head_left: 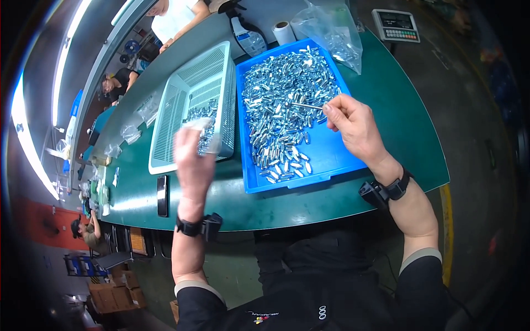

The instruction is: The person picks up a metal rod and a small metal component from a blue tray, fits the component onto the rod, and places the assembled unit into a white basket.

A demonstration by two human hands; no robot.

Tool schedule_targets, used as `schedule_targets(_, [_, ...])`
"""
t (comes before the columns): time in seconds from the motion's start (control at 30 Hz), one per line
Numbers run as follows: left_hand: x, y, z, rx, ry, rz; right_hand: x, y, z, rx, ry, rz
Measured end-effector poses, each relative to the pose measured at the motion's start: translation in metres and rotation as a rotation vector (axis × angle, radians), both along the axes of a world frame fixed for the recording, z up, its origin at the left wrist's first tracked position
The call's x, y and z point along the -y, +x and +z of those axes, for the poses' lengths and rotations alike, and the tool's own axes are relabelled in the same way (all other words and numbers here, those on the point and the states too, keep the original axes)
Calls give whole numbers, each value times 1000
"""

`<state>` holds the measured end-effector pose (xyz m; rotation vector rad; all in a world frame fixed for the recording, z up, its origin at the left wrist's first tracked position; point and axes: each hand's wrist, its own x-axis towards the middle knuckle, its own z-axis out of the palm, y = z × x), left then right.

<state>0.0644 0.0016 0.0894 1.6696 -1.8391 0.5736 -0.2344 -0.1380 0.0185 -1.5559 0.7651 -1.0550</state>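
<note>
Apparently sorting: pinching a rod [307, 106] in the right hand [356, 126] over metal parts [270, 105], upper centre; holding the blurred left hand [194, 163] (cannot tell if gripping) at the basket [164, 135], centre left. Probably needs careful picking next.

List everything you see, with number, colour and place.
Table: one, green, centre
Basket: one, pale green, on table
Tray: one, blue, right of basket
Metal pieces: countless, silver, in both
Metal rod: one, silver, in right hand
Phone: one, black, in front of basket
Spray bottle: one, dark, behind tray
Roll: one, white, beside bottle
Plastic bags: several, clear, table's right and left
Display unit: one, whitish, upper right
Background people: three, varied clothes, left
Cardboard boxes: several, brown, lower left
Ceiling lights: several, white, upper left
Wrist devices: two, black, one per wrist
Left hand: one, bare, blurred, over basket
Right hand: one, bare, over tray
</note>
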Motion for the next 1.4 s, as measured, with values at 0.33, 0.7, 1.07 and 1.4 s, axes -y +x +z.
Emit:
schedule_targets(0.33, [42,-66,-63,12,524,-369,-8,6,-3,-203,-20,167])
schedule_targets(0.7, [29,-62,-74,-442,309,-270,-10,1,3,-281,-79,176])
schedule_targets(1.07, [27,-64,-70,-345,339,-301,-11,6,1,-235,-92,99])
schedule_targets(1.4, [28,-78,-68,-317,321,-348,-15,7,-7,-341,-252,144])
